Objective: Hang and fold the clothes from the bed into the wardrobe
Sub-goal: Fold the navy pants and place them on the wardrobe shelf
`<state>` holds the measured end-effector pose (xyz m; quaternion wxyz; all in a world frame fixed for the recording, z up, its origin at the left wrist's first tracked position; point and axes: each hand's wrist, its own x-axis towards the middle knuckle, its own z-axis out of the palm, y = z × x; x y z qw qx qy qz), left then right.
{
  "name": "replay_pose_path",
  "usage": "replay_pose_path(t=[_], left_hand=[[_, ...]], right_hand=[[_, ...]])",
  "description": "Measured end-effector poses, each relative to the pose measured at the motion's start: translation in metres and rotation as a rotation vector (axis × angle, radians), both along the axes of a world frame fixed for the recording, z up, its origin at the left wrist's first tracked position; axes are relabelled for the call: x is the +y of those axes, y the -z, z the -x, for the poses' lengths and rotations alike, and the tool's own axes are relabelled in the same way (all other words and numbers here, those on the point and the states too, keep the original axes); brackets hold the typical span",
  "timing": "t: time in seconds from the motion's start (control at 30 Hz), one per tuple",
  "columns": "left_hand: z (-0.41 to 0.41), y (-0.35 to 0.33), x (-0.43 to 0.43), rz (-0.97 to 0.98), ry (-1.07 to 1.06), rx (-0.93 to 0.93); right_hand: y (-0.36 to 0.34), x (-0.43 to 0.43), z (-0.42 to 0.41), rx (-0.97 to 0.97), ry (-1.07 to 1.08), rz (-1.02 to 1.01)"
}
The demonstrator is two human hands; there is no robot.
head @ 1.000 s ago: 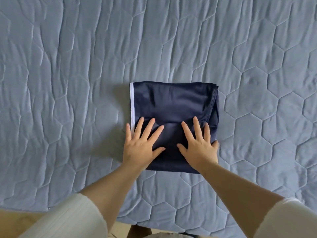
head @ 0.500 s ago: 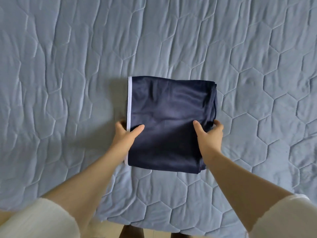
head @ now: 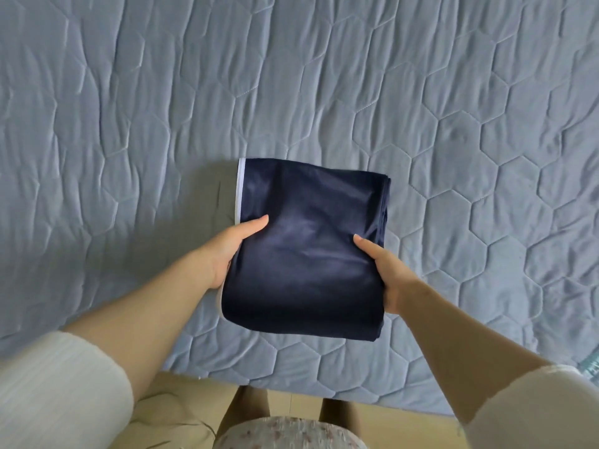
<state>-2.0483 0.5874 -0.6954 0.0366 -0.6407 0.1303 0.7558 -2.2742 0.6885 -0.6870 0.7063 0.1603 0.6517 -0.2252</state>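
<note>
A folded navy garment [head: 308,247] with a white stripe along its left edge is lifted off the blue quilted bed [head: 129,124]. My left hand [head: 227,251] grips its left edge, thumb on top and fingers hidden underneath. My right hand [head: 385,270] grips the right edge the same way. The garment stays a flat rectangle, its near end hanging toward me. No wardrobe is in view.
The bed's near edge [head: 275,384] runs across the bottom, with tan floor [head: 175,413] and my legs below it. A bit of green fabric [head: 591,367] shows at the far right edge.
My hands went from pressing flat on the folded garment to gripping its two sides, then lifted it off the bed toward me. The view pulled back, showing the bed edge and floor.
</note>
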Motion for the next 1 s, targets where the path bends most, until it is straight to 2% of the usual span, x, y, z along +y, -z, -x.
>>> replay_pose_path(t=[0.17,0.33,0.6,1.0], left_hand=[[-0.018,-0.051,0.015,0.101,-0.038,-0.015],[-0.03,-0.126,0.014,0.211,-0.095,0.017],[-0.036,-0.287,0.006,0.455,-0.195,0.114],[-0.085,-0.519,0.024,0.987,-0.384,0.175]], right_hand=[[-0.047,0.009,-0.008,0.002,0.035,0.033],[-0.116,-0.003,-0.017,0.014,0.034,0.169],[-0.281,-0.041,-0.013,0.04,-0.053,0.404],[-0.508,-0.074,-0.059,0.015,-0.241,0.882]])
